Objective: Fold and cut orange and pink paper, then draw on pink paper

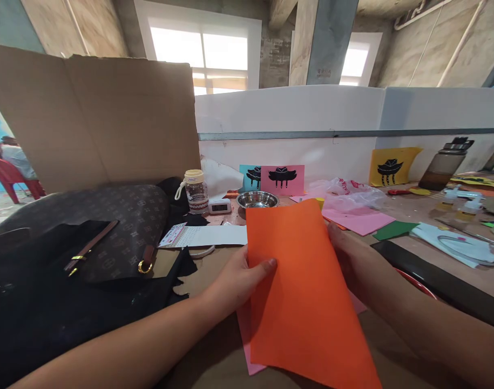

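Note:
An orange sheet of card (299, 292) is held up in front of me, slightly bowed. My left hand (247, 275) grips its left edge, thumb on the front face and fingers behind. On the far side, my right hand (344, 251) holds the right edge, with its fingers mostly hidden by the sheet. Beneath the orange card, a pink sheet (247, 346) pokes out at the lower left. Just beyond the card stands a shiny metal bowl (257, 199).
Left lie a brown patterned bag (125, 232) and black cloth (36, 313), before a cardboard panel (137, 119). A lidded bottle (196, 194) and small digital clock (220, 206) stand behind. Right are a plastic bag (347, 193), white cloth (449, 243), dark bottle (443, 165) and black strip (441, 281).

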{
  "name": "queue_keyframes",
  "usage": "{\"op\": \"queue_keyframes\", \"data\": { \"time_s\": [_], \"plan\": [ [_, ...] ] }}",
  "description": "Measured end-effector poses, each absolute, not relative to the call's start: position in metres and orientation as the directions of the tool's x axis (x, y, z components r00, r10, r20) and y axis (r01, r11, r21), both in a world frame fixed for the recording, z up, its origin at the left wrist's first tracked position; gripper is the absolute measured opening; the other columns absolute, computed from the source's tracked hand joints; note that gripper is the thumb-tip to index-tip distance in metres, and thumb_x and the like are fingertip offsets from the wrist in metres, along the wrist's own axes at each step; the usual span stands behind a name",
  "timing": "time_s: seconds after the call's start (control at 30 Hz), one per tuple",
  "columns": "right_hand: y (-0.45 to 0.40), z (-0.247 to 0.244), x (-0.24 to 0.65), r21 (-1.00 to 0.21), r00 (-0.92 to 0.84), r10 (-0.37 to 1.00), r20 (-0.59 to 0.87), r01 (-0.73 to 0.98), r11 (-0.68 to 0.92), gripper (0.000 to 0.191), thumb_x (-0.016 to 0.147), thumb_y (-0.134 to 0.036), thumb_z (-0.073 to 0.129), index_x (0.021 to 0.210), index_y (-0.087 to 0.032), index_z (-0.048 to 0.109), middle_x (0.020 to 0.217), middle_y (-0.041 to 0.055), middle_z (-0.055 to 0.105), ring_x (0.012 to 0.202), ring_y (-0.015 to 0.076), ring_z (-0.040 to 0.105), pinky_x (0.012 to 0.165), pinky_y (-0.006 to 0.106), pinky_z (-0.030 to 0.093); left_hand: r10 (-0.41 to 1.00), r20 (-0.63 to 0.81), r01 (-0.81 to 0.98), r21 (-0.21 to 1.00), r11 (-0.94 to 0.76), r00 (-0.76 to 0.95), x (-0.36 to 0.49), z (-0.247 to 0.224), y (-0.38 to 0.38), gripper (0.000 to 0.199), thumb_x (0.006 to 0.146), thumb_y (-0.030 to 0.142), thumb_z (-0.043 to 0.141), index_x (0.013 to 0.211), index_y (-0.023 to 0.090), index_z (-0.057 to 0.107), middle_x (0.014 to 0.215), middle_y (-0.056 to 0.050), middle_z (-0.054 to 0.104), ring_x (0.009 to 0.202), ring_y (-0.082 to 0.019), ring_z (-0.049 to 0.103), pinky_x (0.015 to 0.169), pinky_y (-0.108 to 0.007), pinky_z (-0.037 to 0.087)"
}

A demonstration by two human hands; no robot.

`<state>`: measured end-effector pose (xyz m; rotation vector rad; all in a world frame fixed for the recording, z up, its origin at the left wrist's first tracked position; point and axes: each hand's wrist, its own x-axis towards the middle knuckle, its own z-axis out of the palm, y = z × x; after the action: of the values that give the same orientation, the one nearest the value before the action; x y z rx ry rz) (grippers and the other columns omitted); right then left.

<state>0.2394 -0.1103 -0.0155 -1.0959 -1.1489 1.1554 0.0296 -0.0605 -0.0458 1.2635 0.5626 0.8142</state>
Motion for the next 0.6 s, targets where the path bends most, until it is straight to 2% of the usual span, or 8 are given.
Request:
{"op": "queue_keyframes", "data": {
  "time_s": [0.13, 0.27, 0.37, 0.6],
  "plan": [
    [-0.1117, -0.0135, 0.238, -0.98, 0.068, 0.997, -0.026, -0.199, -0.012, 0.055, 0.086, -0.052, 0.066, 0.135, -0.027, 0.058, 0.13, 0.0077, 0.068, 0.112, 0.0308, 0.067, 0.075, 0.035, 0.061, 0.776, 0.079, -0.236, 0.967, 0.091, 0.625, 0.0293, -0.0457, -0.0594, 0.054, 0.077, 0.044, 0.08, 0.118, 0.015, 0.063, 0.115, -0.016, 0.074, 0.104, -0.034, 0.07, 0.087, -0.042, 0.055],
    [-0.1127, -0.0127, 0.236, -0.971, 0.061, 0.997, -0.05, -0.236, -0.034, 0.054, 0.088, -0.045, 0.068, 0.138, -0.03, 0.055, 0.129, 0.005, 0.069, 0.109, 0.0265, 0.07, 0.075, 0.031, 0.062, 0.77, 0.07, -0.243, 0.963, 0.113, 0.634, 0.0284, -0.0448, -0.0595, 0.059, 0.076, 0.045, 0.081, 0.121, 0.013, 0.061, 0.116, -0.018, 0.073, 0.104, -0.035, 0.07, 0.089, -0.042, 0.055],
    [-0.1121, -0.0134, 0.2343, -0.96, 0.036, 0.999, -0.03, -0.281, -0.019, 0.053, 0.089, -0.041, 0.069, 0.138, -0.03, 0.053, 0.129, 0.0056, 0.068, 0.111, 0.0265, 0.069, 0.082, 0.034, 0.062, 0.77, 0.049, -0.244, 0.96, 0.141, 0.636, 0.0284, -0.045, -0.0606, 0.06, 0.076, 0.045, 0.081, 0.122, 0.012, 0.06, 0.116, -0.018, 0.073, 0.104, -0.034, 0.07, 0.091, -0.042, 0.054],
    [-0.1106, -0.0165, 0.2328, -0.957, -0.002, 1.0, -0.009, -0.291, -0.009, 0.047, 0.086, -0.038, 0.073, 0.129, -0.028, 0.057, 0.127, 0.0077, 0.069, 0.11, 0.0299, 0.069, 0.088, 0.043, 0.061, 0.772, 0.076, -0.262, 0.957, 0.121, 0.631, 0.0307, -0.0442, -0.0612, 0.06, 0.075, 0.046, 0.082, 0.12, 0.012, 0.063, 0.115, -0.018, 0.074, 0.101, -0.034, 0.072, 0.084, -0.039, 0.056]
  ]
}}
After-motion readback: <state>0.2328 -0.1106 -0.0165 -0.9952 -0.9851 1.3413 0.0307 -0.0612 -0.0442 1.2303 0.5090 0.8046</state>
